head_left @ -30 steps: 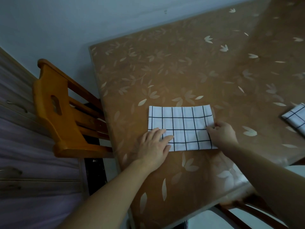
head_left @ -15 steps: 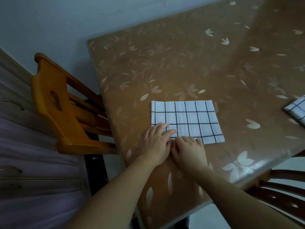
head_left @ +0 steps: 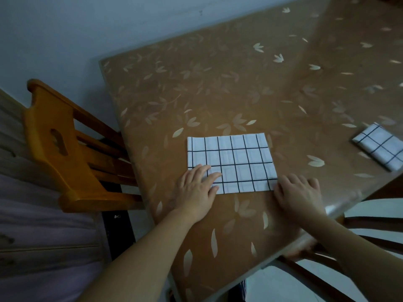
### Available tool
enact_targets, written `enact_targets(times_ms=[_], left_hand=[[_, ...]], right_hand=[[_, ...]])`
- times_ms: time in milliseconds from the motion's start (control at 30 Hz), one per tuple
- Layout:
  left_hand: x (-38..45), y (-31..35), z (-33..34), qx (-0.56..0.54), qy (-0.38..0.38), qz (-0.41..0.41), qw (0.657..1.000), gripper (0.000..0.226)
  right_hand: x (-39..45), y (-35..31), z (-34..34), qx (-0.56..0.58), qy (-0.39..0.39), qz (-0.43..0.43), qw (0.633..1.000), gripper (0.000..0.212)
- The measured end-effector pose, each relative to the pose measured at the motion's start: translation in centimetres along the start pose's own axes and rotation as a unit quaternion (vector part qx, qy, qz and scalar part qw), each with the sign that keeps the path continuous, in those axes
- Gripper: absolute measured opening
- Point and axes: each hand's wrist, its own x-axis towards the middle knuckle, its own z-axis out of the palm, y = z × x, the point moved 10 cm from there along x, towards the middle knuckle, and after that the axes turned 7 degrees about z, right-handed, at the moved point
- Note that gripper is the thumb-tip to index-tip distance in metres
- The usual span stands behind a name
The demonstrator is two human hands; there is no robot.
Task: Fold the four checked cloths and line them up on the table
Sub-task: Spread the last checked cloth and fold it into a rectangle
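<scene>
A white cloth with a black check lies flat as a folded rectangle on the brown leaf-patterned table. My left hand presses with straight fingers on its near left corner. At the cloth's near right corner my right hand lies flat, fingers spread, touching the edge. A second checked cloth, folded smaller, sits at the table's right edge, partly cut off by the frame.
An orange wooden chair stands against the table's left side. Another chair's dark slats show below the table's near right edge. The wall runs behind the table. A purple-grey cabinet fills the lower left.
My right hand slid from beside my left hand rightward along the cloth's near edge to the right corner. My left hand stayed on the left corner.
</scene>
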Motion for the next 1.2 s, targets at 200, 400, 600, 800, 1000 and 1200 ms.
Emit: enact_targets(times_ms=[200, 400, 600, 800, 1000, 1200], left_hand=[[-0.1, 0.3, -0.1, 0.015, -0.013, -0.003, 1.0, 0.042], [1.0, 3.3, -1.0, 0.067, 0.005, 0.02, 0.998, 0.041], [2.2, 4.6, 1.6, 0.028, -0.023, 0.021, 0.999, 0.048], [0.3, 0.2, 1.4, 0.064, -0.062, -0.013, 0.996, 0.052], [-2.0, -3.9, 0.4, 0.081, -0.076, -0.066, 0.992, 0.053], [-2.2, -3.8, 0.0, 0.074, -0.074, -0.065, 0.992, 0.053]], right_hand=[[-0.3, -4.2, -1.1, 0.074, 0.024, -0.061, 0.995, 0.027], [-0.7, -7.8, -0.2, 0.087, 0.033, -0.109, 0.99, 0.028], [-0.8, -7.8, -0.1, 0.093, 0.036, -0.109, 0.989, 0.028], [-0.7, -7.6, 0.1, 0.113, 0.027, -0.106, 0.987, 0.027], [-0.6, -7.5, 0.2, 0.115, 0.017, -0.111, 0.987, 0.026], [-0.1, -8.0, -0.6, 0.137, 0.009, -0.118, 0.983, 0.022]])
